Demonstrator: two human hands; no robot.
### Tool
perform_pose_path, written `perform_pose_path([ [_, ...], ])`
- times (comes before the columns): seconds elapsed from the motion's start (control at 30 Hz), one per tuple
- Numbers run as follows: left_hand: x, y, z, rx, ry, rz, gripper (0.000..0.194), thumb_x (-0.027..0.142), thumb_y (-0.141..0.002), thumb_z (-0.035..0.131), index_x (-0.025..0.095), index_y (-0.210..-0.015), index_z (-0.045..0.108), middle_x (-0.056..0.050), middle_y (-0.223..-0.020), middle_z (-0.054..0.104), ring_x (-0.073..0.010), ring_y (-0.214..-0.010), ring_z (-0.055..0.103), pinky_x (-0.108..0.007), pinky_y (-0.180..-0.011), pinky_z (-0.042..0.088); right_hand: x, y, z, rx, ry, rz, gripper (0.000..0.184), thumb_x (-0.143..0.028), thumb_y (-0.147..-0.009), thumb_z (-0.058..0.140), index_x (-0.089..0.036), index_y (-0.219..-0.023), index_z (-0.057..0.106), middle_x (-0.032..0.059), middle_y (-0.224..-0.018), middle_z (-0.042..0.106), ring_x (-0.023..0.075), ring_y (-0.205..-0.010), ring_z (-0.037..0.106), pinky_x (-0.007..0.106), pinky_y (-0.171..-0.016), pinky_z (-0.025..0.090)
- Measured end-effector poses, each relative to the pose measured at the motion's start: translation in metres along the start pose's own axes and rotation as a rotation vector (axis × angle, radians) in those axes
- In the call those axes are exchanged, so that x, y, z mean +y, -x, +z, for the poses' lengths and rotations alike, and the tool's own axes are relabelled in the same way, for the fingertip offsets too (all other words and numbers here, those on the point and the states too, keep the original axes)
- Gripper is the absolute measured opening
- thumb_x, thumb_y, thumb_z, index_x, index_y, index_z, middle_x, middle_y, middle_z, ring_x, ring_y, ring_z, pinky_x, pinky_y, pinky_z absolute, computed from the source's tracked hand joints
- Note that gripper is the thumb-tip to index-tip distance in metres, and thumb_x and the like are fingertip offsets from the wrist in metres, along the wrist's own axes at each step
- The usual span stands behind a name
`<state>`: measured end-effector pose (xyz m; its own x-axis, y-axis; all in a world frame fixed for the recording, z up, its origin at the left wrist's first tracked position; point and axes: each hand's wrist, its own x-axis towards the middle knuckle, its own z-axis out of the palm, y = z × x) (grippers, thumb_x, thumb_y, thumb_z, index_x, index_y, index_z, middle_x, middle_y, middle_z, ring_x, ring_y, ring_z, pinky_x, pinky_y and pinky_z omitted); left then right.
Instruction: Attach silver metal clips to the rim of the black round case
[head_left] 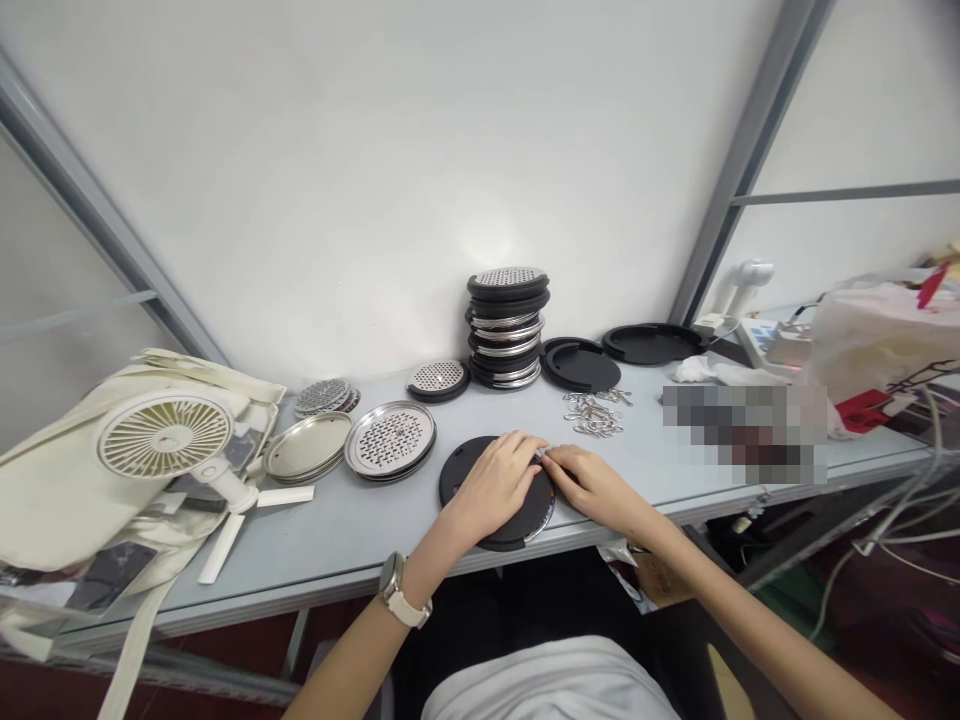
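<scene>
A black round case (476,462) lies on the table in front of me, a shiny metal rim showing along its lower right edge. Across its top rests my left hand (495,482), with thumb and fingers closed at the far right part of the rim. My right hand (592,485) grips that same edge from the right, its fingertips close to those of the left. What the fingertips pinch there is hidden. Just beyond the hands is a loose pile of small metal clips (596,412). Left of the case sit perforated metal lids (390,440) and plain metal dishes (309,447).
At the wall stands a tall stack of black and metal round cases (508,325). Beside it are black round trays (581,365) and a single perforated case (437,378). A white fan (166,437) lies on a cream bag (52,470) at left; a plastic bag (862,340) stands right.
</scene>
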<state>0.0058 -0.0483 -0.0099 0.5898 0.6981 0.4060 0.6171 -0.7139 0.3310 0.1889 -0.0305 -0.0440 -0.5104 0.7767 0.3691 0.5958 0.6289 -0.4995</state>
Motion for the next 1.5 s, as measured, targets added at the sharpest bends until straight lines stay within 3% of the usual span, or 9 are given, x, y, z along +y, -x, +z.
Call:
perform_pose_path([
  [0.83,0.0034,-0.0005,-0.0039,-0.004,0.040,0.008,0.023,0.010,-0.094,0.039,0.019,-0.110,0.053,-0.006,-0.108,0.062,-0.0196,-0.103,0.056,-0.035,-0.093,0.044,-0.0014,-0.0004,-0.0004,0.014,-0.028,0.001,0.037,-0.029,-0.099,0.032,-0.018,-0.078,0.060,0.0062,-0.074,0.064,0.0190,-0.071,0.058,0.030,-0.070,0.043],
  [1.5,0.0022,-0.0004,-0.0035,-0.001,0.024,-0.015,0.018,0.014,-0.095,0.041,0.018,-0.107,0.053,-0.005,-0.105,0.061,-0.0197,-0.099,0.056,-0.034,-0.090,0.044,-0.0027,0.0001,-0.0014,0.035,-0.116,0.048,0.037,-0.036,-0.100,0.032,-0.019,-0.074,0.052,0.0027,-0.070,0.061,0.0168,-0.066,0.057,0.027,-0.065,0.042],
])
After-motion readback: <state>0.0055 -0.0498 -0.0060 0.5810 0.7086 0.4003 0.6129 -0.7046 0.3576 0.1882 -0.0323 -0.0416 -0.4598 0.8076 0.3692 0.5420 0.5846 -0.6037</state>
